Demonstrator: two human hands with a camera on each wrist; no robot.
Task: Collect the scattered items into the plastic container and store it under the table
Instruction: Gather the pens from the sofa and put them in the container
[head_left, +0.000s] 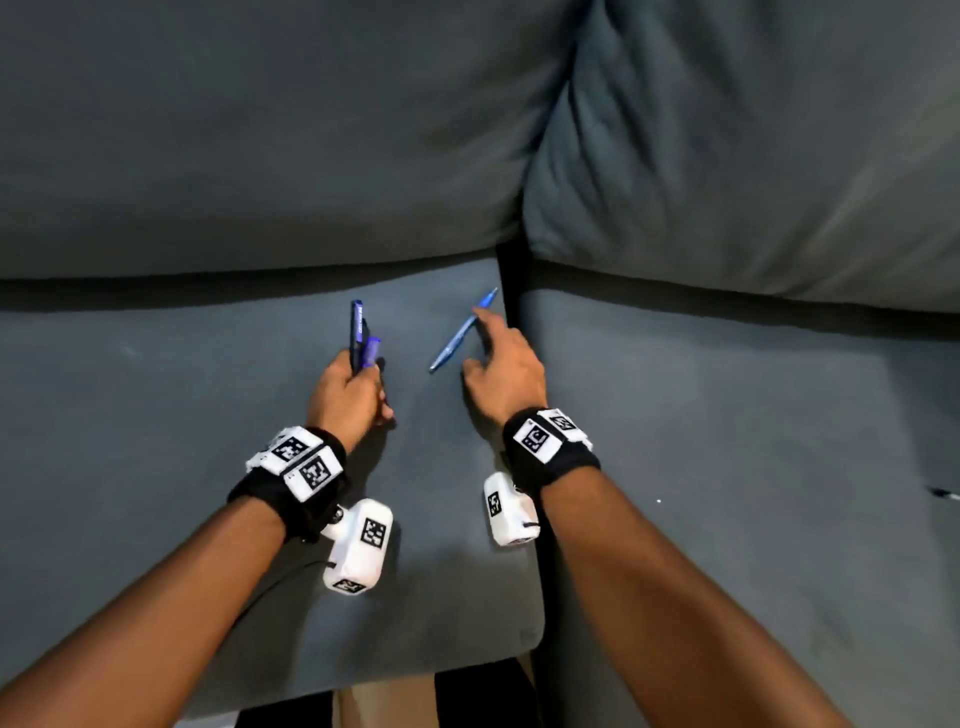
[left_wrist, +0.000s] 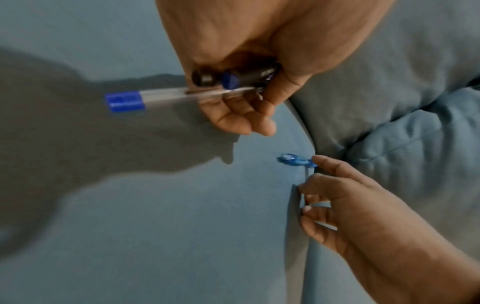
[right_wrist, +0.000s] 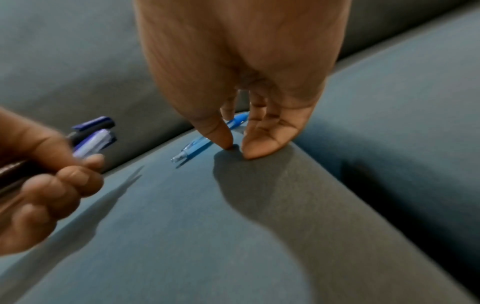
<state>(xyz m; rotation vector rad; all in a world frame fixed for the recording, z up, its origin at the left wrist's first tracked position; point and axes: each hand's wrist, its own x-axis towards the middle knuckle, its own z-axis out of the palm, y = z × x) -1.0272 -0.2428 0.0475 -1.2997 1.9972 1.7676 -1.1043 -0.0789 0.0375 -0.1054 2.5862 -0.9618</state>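
My left hand (head_left: 363, 387) grips a bundle of pens (head_left: 358, 327): a dark marker and blue-capped pens, pointing away from me. In the left wrist view the left hand (left_wrist: 246, 107) curls round the pens (left_wrist: 233, 79), and a clear pen with a blue cap (left_wrist: 124, 101) sticks out. A light blue pen (head_left: 457, 338) lies slanted on the sofa seat by the cushion gap. My right hand (head_left: 480, 343) reaches over it, index fingertip touching its upper part. In the right wrist view the right hand (right_wrist: 236, 144) has thumb and fingers spread around the light blue pen (right_wrist: 194, 147), not closed on it. No plastic container is in view.
I lean over a grey-blue sofa: seat cushion (head_left: 208, 415), back cushions (head_left: 260, 130), and a dark gap (head_left: 511, 291) between the two seats. A small dark item (head_left: 943, 493) lies at the far right of the other seat. Brown floor or cardboard (head_left: 384, 701) shows below the front edge.
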